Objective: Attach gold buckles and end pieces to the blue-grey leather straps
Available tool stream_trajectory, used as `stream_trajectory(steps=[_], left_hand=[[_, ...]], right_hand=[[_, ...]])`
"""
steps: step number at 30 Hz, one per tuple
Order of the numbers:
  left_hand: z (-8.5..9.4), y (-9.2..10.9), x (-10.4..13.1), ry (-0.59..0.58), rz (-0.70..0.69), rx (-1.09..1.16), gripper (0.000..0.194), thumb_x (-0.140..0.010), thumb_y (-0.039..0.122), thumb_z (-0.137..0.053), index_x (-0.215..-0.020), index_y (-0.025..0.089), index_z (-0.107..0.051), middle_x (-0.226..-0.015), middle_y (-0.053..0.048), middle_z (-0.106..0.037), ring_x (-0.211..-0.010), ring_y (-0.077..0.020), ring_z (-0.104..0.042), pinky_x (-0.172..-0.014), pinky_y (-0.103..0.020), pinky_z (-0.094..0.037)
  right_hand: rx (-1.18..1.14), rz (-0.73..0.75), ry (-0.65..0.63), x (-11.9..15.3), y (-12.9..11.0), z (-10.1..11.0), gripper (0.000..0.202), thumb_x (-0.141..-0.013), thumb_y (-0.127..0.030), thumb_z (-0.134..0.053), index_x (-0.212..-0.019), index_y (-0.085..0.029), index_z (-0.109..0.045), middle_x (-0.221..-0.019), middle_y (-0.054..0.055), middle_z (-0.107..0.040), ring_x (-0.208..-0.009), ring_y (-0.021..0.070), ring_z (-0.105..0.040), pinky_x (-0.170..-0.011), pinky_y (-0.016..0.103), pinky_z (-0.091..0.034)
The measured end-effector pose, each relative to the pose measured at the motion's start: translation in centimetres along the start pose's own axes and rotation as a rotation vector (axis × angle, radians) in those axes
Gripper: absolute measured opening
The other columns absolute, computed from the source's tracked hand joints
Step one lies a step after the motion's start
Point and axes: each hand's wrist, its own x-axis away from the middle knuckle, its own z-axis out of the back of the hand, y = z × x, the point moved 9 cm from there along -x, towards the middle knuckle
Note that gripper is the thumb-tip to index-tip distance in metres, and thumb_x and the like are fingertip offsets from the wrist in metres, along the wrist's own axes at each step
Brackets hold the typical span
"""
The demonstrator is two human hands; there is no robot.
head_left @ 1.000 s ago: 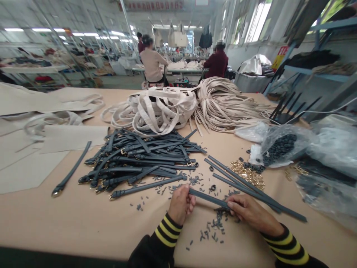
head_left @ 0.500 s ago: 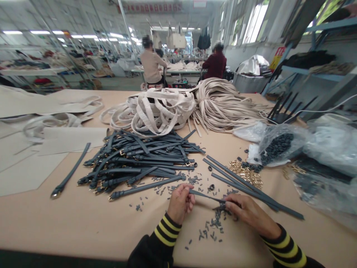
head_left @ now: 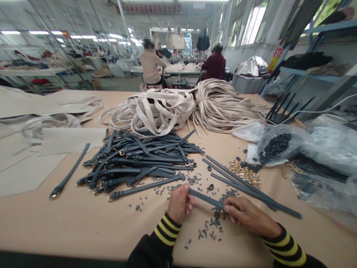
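Observation:
Between my hands a dark grey strap stretches just above the table, its flat face turned up. My left hand pinches its left end between thumb and fingers. My right hand grips the other end, and its fingers hide that tip. Small dark offcuts lie scattered beneath and around the strap. A small dark ring sits just beyond it. Several loose straps lie to the right, and one buckled strap rests to the left of my hands.
A heap of buckled straps is at centre left. Behind it are cream straps and a tied beige bundle. Gold buckles and a plastic bag of dark rings lie right. Cream panels cover the left side.
The strap between my hands has turned from nearly edge-on to showing its broad face. My right fingers have shifted slightly around its end; my left hand stays in place.

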Motion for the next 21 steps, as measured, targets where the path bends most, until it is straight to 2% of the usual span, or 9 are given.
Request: stream_trajectory(steps=[4, 6, 9, 11, 13, 16, 19, 21], left_hand=[[0.1, 0.1, 0.0, 0.011, -0.002, 0.001, 0.035, -0.072, 0.049, -0.052, -0.065, 0.016, -0.041, -0.042, 0.004, -0.053, -0.026, -0.004, -0.038, -0.026, -0.013, -0.023], [0.1, 0.1, 0.0, 0.017, 0.003, 0.015, 0.037, -0.072, 0.051, -0.051, -0.068, 0.015, -0.043, -0.043, 0.004, -0.053, -0.028, -0.0048, -0.04, -0.027, -0.013, -0.024], [0.3, 0.6, 0.1, 0.04, -0.017, 0.011, 0.043, -0.071, 0.055, -0.05, -0.075, 0.012, -0.049, -0.051, 0.0, -0.057, -0.036, -0.0064, -0.046, -0.031, -0.014, -0.03], [-0.4, 1.1, 0.5, 0.007, -0.048, -0.047, 0.044, -0.071, 0.053, -0.052, -0.081, 0.011, -0.052, -0.063, -0.005, -0.062, -0.047, -0.0085, -0.054, -0.038, -0.016, -0.038], [-2.2, 1.2, 1.2, -0.118, -0.044, -0.113, 0.042, -0.072, 0.049, -0.055, -0.086, 0.01, -0.054, -0.077, -0.009, -0.065, -0.061, -0.0107, -0.059, -0.05, -0.018, -0.044], [-5.5, -0.1, 3.1, -0.39, 0.082, -0.115, 0.042, -0.074, 0.048, -0.054, -0.089, 0.009, -0.056, -0.086, -0.013, -0.065, -0.07, -0.0131, -0.062, -0.061, -0.021, -0.047], [-7.5, -1.8, 4.9, -0.582, 0.217, -0.064, 0.042, -0.075, 0.049, -0.053, -0.086, 0.008, -0.056, -0.084, -0.014, -0.065, -0.062, -0.0126, -0.062, -0.055, -0.02, -0.047], [-7.8, -2.7, 5.3, -0.618, 0.274, -0.018, 0.039, -0.073, 0.046, -0.057, -0.082, 0.009, -0.056, -0.08, -0.012, -0.065, -0.055, -0.011, -0.061, -0.05, -0.018, -0.046]], right_hand=[[-0.122, -0.022, -0.075, 0.2, 0.4, -0.8, 0.031, -0.085, -0.039, -0.04, -0.07, -0.014, -0.05, -0.057, -0.001, -0.053, -0.046, 0.0064, -0.044, -0.046, 0.019, -0.033], [-0.231, -0.041, -0.069, 0.2, 0.5, -0.9, 0.032, -0.084, -0.042, -0.042, -0.07, -0.014, -0.047, -0.055, -0.002, -0.052, -0.043, 0.0054, -0.042, -0.042, 0.018, -0.032], [-0.562, -0.039, 0.068, 0.2, 0.4, 0.3, 0.029, -0.081, -0.044, -0.048, -0.078, -0.015, -0.044, -0.06, -0.002, -0.053, -0.044, 0.0057, -0.045, -0.042, 0.018, -0.037], [-0.842, -0.018, 0.224, 0.3, 0.4, 1.9, 0.025, -0.078, -0.039, -0.054, -0.084, -0.016, -0.045, -0.07, -0.001, -0.057, -0.054, 0.0075, -0.053, -0.052, 0.02, -0.046], [-1.081, 0.0, 0.381, 0.5, 0.7, 3.4, 0.022, -0.075, -0.029, -0.06, -0.089, -0.016, -0.048, -0.086, 0.002, -0.061, -0.073, 0.0107, -0.06, -0.068, 0.024, -0.051], [-1.282, 0.02, 0.555, 0.7, 1.4, 4.6, 0.023, -0.073, -0.018, -0.06, -0.095, -0.016, -0.053, -0.105, 0.005, -0.06, -0.097, 0.0143, -0.057, -0.082, 0.025, -0.049], [-1.361, 0.031, 0.648, 0.9, 2.1, 4.8, 0.024, -0.074, -0.013, -0.056, -0.098, -0.015, -0.054, -0.114, 0.006, -0.056, -0.107, 0.0153, -0.052, -0.088, 0.025, -0.047], [-1.373, 0.04, 0.687, 1.3, 2.6, 4.6, 0.025, -0.075, -0.013, -0.055, -0.1, -0.016, -0.053, -0.117, 0.006, -0.055, -0.11, 0.0152, -0.05, -0.09, 0.025, -0.046]])
